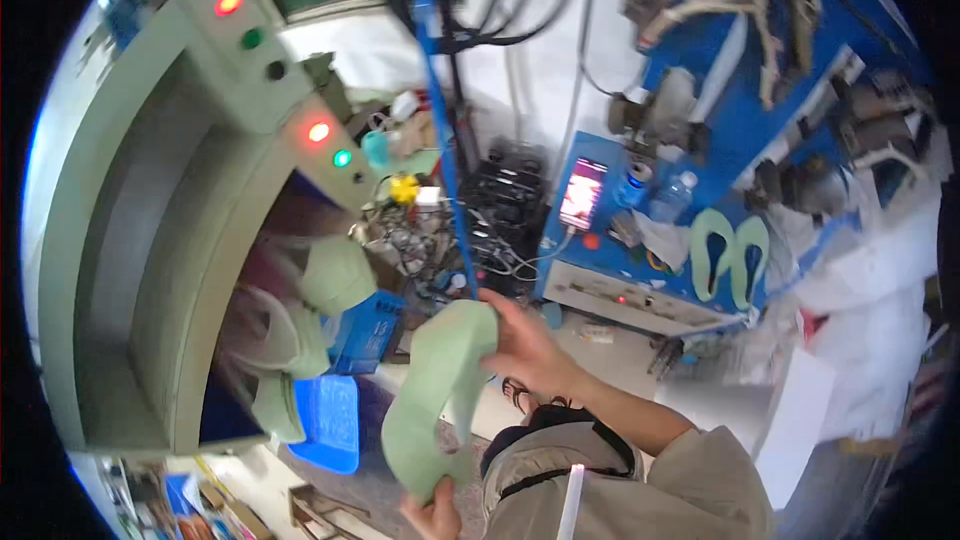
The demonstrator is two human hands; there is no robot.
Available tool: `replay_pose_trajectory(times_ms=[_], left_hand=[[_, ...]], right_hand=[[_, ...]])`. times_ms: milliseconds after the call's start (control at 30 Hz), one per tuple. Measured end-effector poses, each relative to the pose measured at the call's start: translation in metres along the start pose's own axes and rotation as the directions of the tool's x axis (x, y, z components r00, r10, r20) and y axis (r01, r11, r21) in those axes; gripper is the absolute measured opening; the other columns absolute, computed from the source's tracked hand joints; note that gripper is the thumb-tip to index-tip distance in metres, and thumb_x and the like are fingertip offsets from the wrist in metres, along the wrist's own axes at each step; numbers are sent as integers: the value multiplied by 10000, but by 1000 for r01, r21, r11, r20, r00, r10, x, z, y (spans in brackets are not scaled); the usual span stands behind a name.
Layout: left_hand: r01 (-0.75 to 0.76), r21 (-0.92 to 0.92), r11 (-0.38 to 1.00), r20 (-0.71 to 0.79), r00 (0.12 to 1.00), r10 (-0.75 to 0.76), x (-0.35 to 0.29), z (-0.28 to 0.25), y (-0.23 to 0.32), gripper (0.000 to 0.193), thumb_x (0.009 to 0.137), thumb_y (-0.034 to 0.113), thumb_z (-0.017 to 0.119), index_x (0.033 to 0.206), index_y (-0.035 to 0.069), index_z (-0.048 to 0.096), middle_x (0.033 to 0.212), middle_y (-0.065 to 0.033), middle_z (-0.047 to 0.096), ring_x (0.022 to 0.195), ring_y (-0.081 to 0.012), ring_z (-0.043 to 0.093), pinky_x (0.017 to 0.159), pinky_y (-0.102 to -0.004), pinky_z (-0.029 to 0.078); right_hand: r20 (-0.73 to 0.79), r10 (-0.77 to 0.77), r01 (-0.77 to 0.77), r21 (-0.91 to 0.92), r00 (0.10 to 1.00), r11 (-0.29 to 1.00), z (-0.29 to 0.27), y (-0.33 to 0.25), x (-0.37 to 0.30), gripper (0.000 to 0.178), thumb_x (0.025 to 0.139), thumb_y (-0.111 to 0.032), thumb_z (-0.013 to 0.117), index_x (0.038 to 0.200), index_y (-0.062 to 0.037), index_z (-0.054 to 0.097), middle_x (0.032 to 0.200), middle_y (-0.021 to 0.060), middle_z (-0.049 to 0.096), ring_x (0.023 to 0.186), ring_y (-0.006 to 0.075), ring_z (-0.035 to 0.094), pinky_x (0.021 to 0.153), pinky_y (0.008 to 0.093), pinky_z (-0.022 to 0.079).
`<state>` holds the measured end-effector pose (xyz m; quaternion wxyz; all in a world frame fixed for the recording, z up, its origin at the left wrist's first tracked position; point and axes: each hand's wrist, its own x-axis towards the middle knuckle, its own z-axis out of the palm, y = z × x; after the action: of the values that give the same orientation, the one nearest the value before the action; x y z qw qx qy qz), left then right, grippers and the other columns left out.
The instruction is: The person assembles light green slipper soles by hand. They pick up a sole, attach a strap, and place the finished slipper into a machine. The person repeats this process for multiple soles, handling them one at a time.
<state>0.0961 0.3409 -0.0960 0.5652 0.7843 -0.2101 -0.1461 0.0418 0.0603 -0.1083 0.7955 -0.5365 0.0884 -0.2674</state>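
Observation:
A pale green, curved, soft-looking piece with an opening in its middle hangs between my hands. My right hand grips its upper right end, with the thumb and fingers closed on the edge. At its lower end my left hand pinches the rim; part of that hand is cut off by the frame's lower edge. Similar pale green pieces sit at the mouth of a grey-green machine to the left, partly smeared by blur. The piece's exact kind cannot be made out.
Below the machine's mouth lies a blue tray, beside a blue crate. On the blue workbench at right are a lit phone, a can, a plastic bottle and two green loop-shaped pieces. A blue hose hangs ahead.

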Motion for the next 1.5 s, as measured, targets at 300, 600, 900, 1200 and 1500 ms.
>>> replay_pose_trajectory(times_ms=[300,600,900,1200,1500], left_hand=[[214,-195,957,572,818,-67,37,130,-37,139,865,44,658,964,-50,687,876,-34,699,801,-82,593,696,-251,471],[303,-185,935,890,455,29,134,262,-10,292,950,184,586,1113,-51,642,912,-78,708,864,-136,655,689,-276,522],[643,-141,753,972,-55,229,223,480,39,269,1008,216,498,1107,-21,577,1019,-177,693,949,-266,695,714,-389,605],[986,-10,166,942,-47,333,251,629,-11,139,979,145,536,1059,61,612,1007,-112,702,960,-231,694,776,-398,613],[717,-269,643,951,92,296,322,632,25,284,914,69,604,1198,74,593,1020,-57,699,832,-234,692,718,-366,588]], right_hand=[[-687,-237,-411,-636,687,653,-109,-47,-101,259,880,-34,617,1135,4,588,914,126,698,773,154,671,668,278,527],[-312,-789,-484,-875,529,21,-137,-167,-39,119,779,-28,620,893,-36,586,756,150,643,572,333,619,507,413,487],[44,-839,-605,-672,542,-426,-182,-255,55,311,723,-12,621,1029,-67,638,796,74,582,570,252,634,475,335,508],[-297,-692,-666,-659,657,-349,-189,-247,59,445,792,-99,616,1232,-50,565,975,118,657,726,286,688,542,364,555],[-493,-797,-772,-633,349,54,-193,-225,96,434,868,-289,644,1161,13,536,912,205,658,652,368,676,518,413,556]])
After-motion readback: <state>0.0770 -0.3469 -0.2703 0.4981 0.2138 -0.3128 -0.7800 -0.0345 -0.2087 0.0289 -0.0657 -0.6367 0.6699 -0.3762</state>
